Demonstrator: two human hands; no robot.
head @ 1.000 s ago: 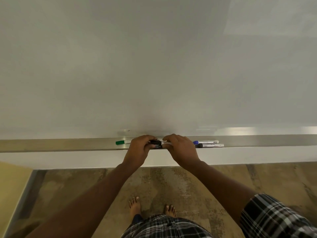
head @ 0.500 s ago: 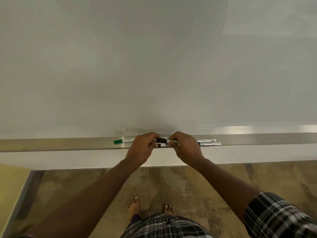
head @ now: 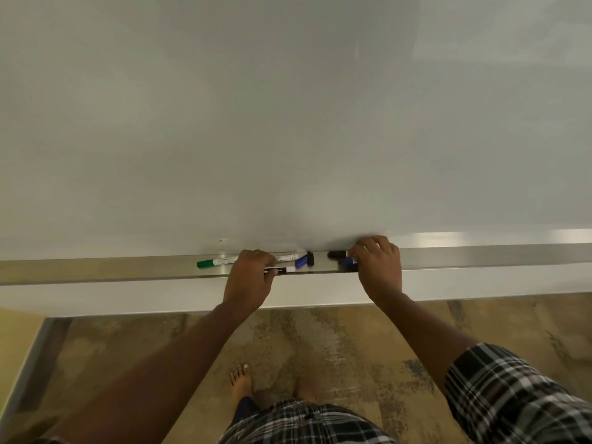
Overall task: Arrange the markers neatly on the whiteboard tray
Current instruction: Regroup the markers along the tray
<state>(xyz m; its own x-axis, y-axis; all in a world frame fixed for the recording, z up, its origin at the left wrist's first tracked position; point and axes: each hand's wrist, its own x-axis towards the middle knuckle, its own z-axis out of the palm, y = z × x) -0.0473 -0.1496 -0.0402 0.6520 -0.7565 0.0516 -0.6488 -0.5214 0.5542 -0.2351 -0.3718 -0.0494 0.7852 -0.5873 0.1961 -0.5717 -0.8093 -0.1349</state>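
A metal whiteboard tray [head: 128, 269] runs across the view below the whiteboard [head: 288, 123]. A green-capped marker [head: 216, 261] lies on it at the left. My left hand [head: 251, 280] is closed on a black-labelled marker [head: 279, 270] near the tray's front edge. Behind that marker lies a blue-capped marker [head: 293, 259], with a small black cap-like piece [head: 310, 258] beside it. My right hand [head: 378, 267] grips two markers further right: a black end [head: 336, 254] and a blue end [head: 347, 260] stick out of its fingers.
The tray's right stretch [head: 496, 254] holds nothing. Below it are a white ledge [head: 160, 298], a brown mottled floor [head: 336, 341] and my bare feet [head: 242, 381]. A checked sleeve [head: 512, 395] covers my right upper arm.
My hands have moved apart: the right hand slid right along the tray with its two markers. The left hand stayed near the black-labelled marker. The blue-capped marker and black piece now show between them.
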